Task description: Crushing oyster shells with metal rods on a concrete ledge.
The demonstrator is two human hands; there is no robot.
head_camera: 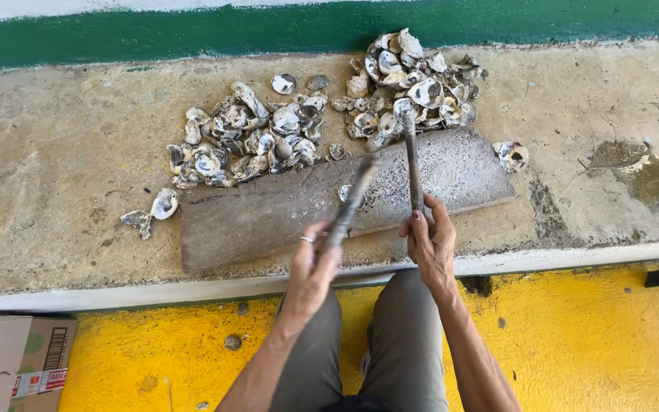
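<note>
My left hand point(310, 267) grips a long blurred metal tool point(352, 200), raised over a worn wooden board point(268, 214) on a concrete ledge. A ring shows on one of that hand's fingers. My right hand point(430, 240) holds a second thin rod point(413, 164) whose far end reaches into the right pile of oyster shells point(413, 84). A small shell point(344, 192) lies on the board between the two tools. A second pile of shells point(249, 137) lies behind the board to the left.
Loose shells lie at the board's left end point(154, 210) and right end point(512, 155). A green wall band point(192, 34) backs the concrete ledge point(62, 152). Below are yellow floor point(573, 343), my grey-trousered legs and a cardboard box point(17, 362).
</note>
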